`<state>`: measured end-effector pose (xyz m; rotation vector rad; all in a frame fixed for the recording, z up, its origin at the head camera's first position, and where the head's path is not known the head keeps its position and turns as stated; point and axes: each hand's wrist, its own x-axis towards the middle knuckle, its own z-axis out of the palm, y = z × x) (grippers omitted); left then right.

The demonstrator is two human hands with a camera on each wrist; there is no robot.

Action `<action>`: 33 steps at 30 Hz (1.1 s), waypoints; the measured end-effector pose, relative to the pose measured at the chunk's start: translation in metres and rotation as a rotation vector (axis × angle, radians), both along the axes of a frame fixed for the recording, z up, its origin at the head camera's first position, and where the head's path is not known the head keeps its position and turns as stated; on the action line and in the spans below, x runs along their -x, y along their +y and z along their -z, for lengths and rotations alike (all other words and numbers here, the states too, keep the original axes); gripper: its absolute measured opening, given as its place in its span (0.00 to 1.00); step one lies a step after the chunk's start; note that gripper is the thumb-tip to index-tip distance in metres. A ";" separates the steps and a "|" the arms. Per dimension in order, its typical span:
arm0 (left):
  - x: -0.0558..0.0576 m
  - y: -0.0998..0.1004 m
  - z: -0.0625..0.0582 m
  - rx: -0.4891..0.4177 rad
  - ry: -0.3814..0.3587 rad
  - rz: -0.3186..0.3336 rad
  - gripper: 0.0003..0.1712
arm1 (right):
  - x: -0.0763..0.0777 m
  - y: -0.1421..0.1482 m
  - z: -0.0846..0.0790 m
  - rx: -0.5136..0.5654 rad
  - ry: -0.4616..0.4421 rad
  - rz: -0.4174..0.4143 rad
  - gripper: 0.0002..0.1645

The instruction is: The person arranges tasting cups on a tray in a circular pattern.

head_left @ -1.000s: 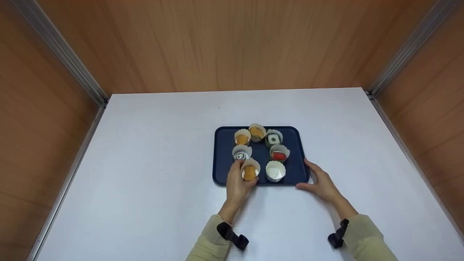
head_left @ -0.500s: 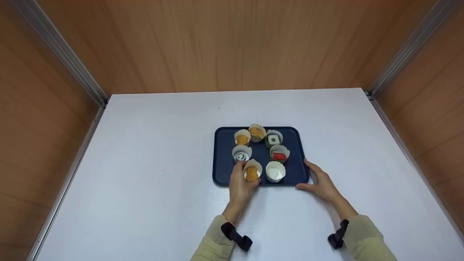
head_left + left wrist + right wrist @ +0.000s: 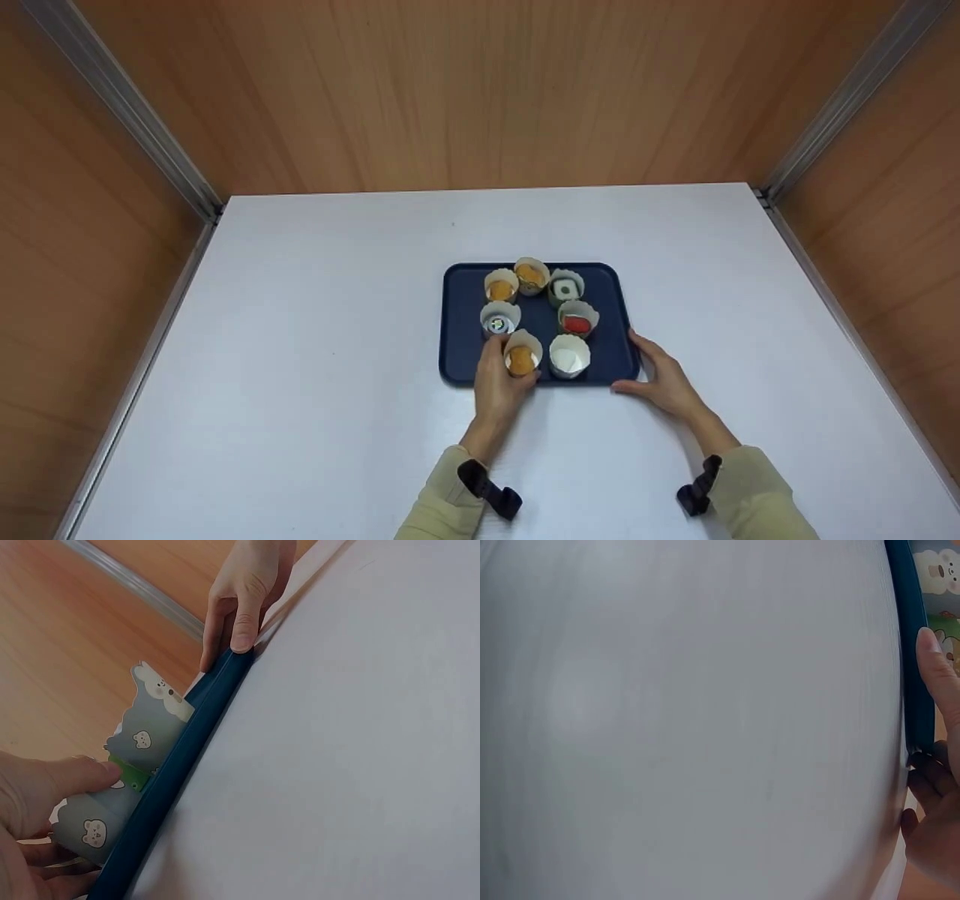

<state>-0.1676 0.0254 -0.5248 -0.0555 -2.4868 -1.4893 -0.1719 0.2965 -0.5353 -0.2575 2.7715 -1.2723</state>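
Observation:
A dark blue tray [image 3: 463,322] carries several small scallop-rimmed paper cups. My left hand [image 3: 496,386] holds the near-left paper cup [image 3: 534,345], which has an orange-yellow piece in it, between thumb and fingers; in the left wrist view this grey cup [image 3: 79,829] shows a bear print. Just right of it stands a white-looking cup [image 3: 570,356], and behind it a cup with a round silvery piece [image 3: 499,322]. At the tray's near right corner, my right hand [image 3: 667,381] grips the rim, thumb along the front edge and fingers on the right side.
Other cups stand farther back on the tray: one with a red piece [image 3: 577,322], one with a pale square piece [image 3: 566,288], and two with orange pieces [image 3: 501,289]. White tabletop [image 3: 300,337] surrounds the tray. Wooden panels [image 3: 480,97] enclose the back and sides.
My left hand has shifted slightly to the right with the held cup, closer to the white-looking cup, then stayed there. My right hand keeps its place on the tray corner.

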 end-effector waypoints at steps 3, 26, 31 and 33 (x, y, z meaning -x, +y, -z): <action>0.000 -0.001 0.000 -0.002 0.011 0.005 0.35 | 0.000 0.000 0.001 -0.006 0.007 -0.002 0.57; -0.017 -0.030 -0.009 0.163 -0.035 0.120 0.41 | 0.004 -0.003 -0.012 -0.060 -0.035 -0.016 0.55; -0.020 -0.044 -0.012 0.220 -0.029 0.163 0.39 | 0.006 -0.006 -0.016 -0.051 0.036 -0.010 0.48; -0.021 -0.051 -0.012 0.266 -0.011 0.178 0.38 | 0.006 -0.008 -0.018 -0.065 0.066 -0.006 0.45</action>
